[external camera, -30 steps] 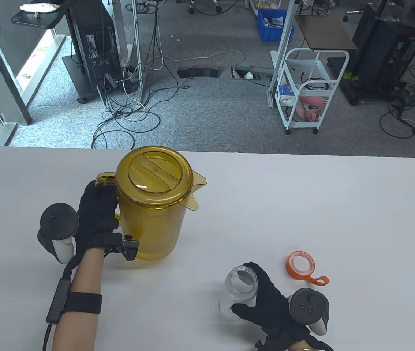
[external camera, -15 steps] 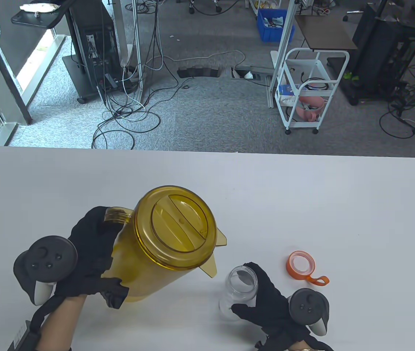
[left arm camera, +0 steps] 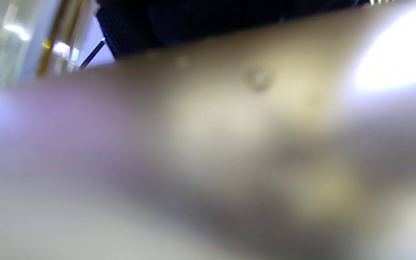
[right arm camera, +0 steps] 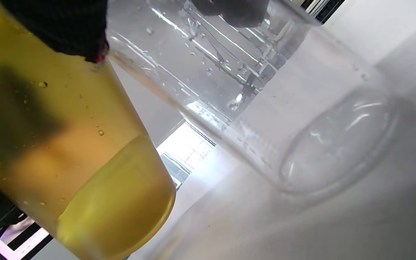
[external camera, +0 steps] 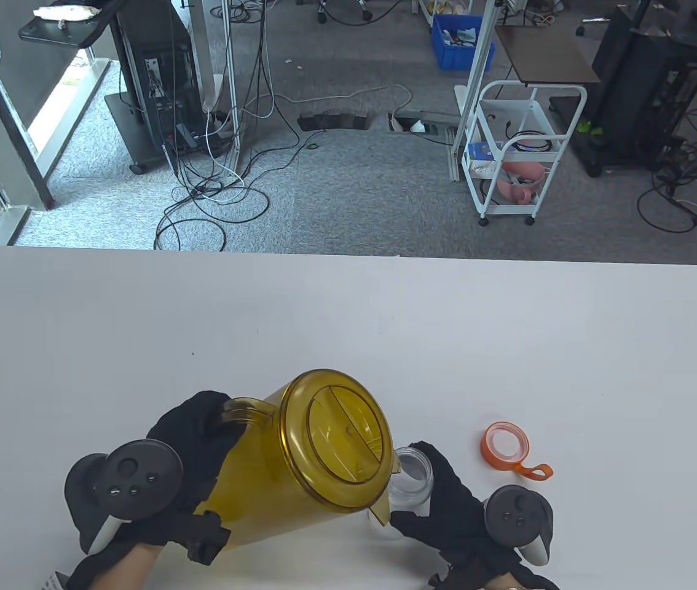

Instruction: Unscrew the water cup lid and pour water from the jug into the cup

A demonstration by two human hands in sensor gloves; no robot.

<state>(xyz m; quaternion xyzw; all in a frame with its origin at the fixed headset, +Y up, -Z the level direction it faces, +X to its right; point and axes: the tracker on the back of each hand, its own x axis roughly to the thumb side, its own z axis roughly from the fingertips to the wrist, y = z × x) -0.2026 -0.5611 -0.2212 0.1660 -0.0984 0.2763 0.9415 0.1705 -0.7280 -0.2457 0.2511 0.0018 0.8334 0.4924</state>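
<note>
An amber see-through jug (external camera: pixel 299 467) with its lid on hangs tilted above the table, spout over the mouth of the clear cup (external camera: pixel 413 476). My left hand (external camera: pixel 195 448) grips the jug's handle. My right hand (external camera: pixel 447 510) holds the open cup upright on the table. The orange cup lid (external camera: pixel 506 445) lies on the table to the cup's right. In the right wrist view the jug (right arm camera: pixel 67 151) hangs beside the clear cup (right arm camera: pixel 265 108), with water low in the jug. The left wrist view is a blur of the jug wall (left arm camera: pixel 229 144).
The white table (external camera: pixel 508 344) stretches wide behind the hands. Beyond its far edge are carpet, cables, a white cart (external camera: pixel 517 153) and equipment racks.
My left hand has carried the jug from the table's left middle down and right to the cup, tipping it more. The right hand and cup have stayed put.
</note>
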